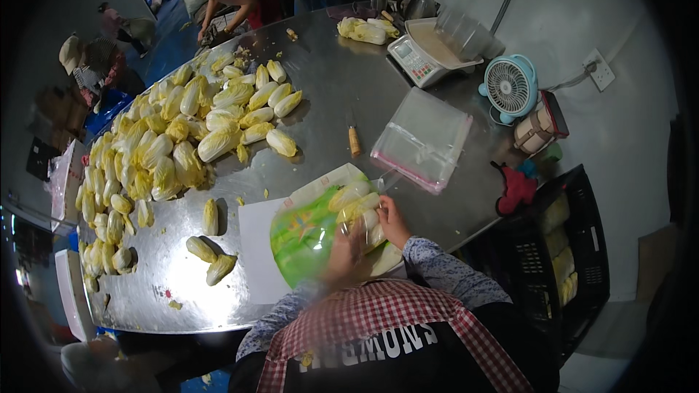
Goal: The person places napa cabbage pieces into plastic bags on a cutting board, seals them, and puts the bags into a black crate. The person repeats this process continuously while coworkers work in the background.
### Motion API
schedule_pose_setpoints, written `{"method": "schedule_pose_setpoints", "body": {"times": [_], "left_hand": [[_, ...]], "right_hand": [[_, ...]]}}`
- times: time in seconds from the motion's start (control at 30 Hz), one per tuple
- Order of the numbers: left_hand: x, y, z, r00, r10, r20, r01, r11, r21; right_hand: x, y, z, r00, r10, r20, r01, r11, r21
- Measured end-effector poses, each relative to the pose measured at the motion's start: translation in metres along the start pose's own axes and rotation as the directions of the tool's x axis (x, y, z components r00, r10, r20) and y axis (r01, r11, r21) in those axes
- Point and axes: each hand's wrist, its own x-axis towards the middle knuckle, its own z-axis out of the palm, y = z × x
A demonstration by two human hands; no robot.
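Observation:
A clear plastic bag with green print (303, 234) lies before me, with several small napa cabbages (357, 204) in its right part. My right hand (394, 222) is at the bag's right edge, its fingertips pinching the film next to the cabbages. Blurred and partly behind shiny film, my left hand (345, 251) lies against the cabbages' near left side; its grip is unclear. Under the bag are a white sheet (259, 256) and a pale printed sheet (327, 177). A stack of clear bags with pink edges (420, 136) lies beyond my right hand.
Loose cabbages (164, 142) are heaped across the steel table (322, 98) at left. A wooden-handled knife (354, 139) lies mid-table. Farther right are a digital scale (418, 60) and a blue fan (509, 87). A black crate (579, 245) holds bagged cabbages. Other people work beyond the table.

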Motion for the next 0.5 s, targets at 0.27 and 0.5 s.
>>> {"method": "schedule_pose_setpoints", "body": {"times": [0.27, 0.5], "left_hand": [[0.004, 0.014, -0.015, 0.986, -0.120, 0.111, 0.122, 0.992, -0.009], [-0.013, -0.086, 0.088, 0.766, -0.613, 0.196, 0.455, 0.301, -0.838]], "right_hand": [[-0.003, -0.033, -0.019, 0.973, -0.022, 0.229, 0.072, 0.975, -0.210], [-0.003, -0.032, -0.020, 0.941, -0.033, 0.338, 0.105, 0.975, -0.198]]}}
